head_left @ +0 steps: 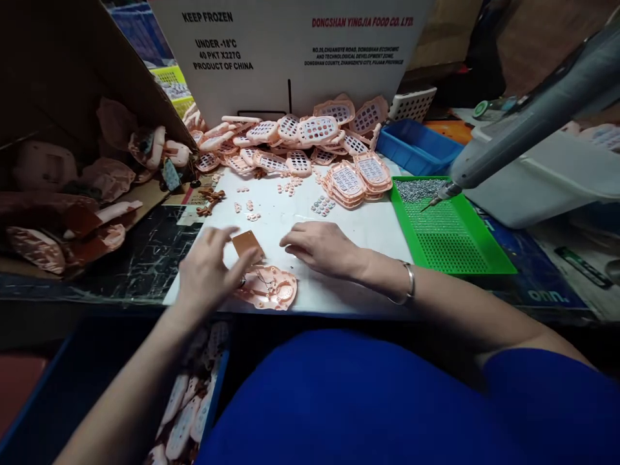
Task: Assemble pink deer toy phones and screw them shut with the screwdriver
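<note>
The dark surface (157,265) runs across the whole view, with a white sheet (334,292) laid over its middle. A white carton (295,39) printed KEEP FROZEN stands upright at the back, and a brown box (58,51) at the left lies open with pink parts in it. Along the carton's foot spreads a pile (314,129) of pink covers with rows of holes. Low on the left, beneath the surface's edge, a blue tub (216,395) holds more of the pink parts. To the right stands a white bin (513,206); a grey driver (523,129) slants in front of it, its tip over a green tray (479,242) with silver bits (421,188) gathered at the far end. A blue basket (411,155) sits just behind the tray. The left hand (206,265) is over the sheet with its thumb and forefinger spread about the board; I cannot tell whether that grip is closed on it. The right hand (324,245), a bracelet (409,284) on its wrist, is just to the right, fingers bent; whether its grip pinches anything small is hidden. A stack (346,181) of covers lies beside the pile. Near the sheet's front edge is the pink shell (276,290), inner side up, partly behind the left thumb, with thin wires (264,278) across it. The brown board (247,244) is just beyond the shell. Brown pieces (210,201) lie at the sheet's left; pink keys (289,187) and grey keys (322,206) are grouped before the pile.
</note>
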`<state>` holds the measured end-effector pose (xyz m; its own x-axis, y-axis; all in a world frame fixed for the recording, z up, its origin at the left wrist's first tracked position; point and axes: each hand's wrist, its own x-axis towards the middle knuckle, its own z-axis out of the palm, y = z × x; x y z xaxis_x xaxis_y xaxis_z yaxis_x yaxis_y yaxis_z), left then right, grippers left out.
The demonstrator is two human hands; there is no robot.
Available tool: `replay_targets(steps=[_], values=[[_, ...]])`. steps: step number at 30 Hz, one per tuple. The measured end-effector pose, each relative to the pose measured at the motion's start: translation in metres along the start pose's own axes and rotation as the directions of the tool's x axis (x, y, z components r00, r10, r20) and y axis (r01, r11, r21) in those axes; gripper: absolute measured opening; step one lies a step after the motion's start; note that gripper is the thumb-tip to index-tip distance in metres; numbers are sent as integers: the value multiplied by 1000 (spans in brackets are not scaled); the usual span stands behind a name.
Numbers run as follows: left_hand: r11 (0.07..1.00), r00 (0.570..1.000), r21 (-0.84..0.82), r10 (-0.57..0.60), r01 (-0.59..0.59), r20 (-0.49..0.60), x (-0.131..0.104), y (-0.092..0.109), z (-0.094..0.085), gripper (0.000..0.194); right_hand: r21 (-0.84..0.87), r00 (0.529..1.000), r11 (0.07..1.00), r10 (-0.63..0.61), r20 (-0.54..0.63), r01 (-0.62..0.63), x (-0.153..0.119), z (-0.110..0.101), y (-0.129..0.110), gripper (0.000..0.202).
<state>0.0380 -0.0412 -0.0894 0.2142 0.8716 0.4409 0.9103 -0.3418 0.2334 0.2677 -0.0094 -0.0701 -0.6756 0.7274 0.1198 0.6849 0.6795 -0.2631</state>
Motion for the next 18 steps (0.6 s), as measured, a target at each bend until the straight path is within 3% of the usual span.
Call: replay_targets(steps=[2, 4, 7, 10, 13, 15, 18], values=[[983, 963, 22, -182, 181, 198, 27, -19, 2, 69, -27, 991, 997, 77, 105, -75, 17, -4, -7, 23], [970, 893, 8, -226, 242, 389, 48, -28, 6, 83, -37, 981, 995, 102, 167, -98, 27, -6, -14, 25], [895, 798, -175, -260, 411, 544, 67, -31, 13, 78, -40, 976, 997, 68, 206, -61, 32, -5, -23, 27], [729, 745, -355, -311, 585, 590, 71, -33, 17, 59, -44, 971, 993, -96, 221, 108, 30, 2, -32, 29], [631, 729, -431, -339, 645, 594, 69, -37, 17, 46, -56, 922, 949, -288, 257, 312, 30, 12, -45, 34], [568, 717, -471, -355, 675, 600, 69, -39, 15, 43, -64, 905, 936, -315, 286, 346, 35, 19, -55, 34], [489, 702, -515, -369, 704, 609, 67, -39, 13, 44, -63, 907, 951, -265, 327, 301, 44, 25, -69, 34]])
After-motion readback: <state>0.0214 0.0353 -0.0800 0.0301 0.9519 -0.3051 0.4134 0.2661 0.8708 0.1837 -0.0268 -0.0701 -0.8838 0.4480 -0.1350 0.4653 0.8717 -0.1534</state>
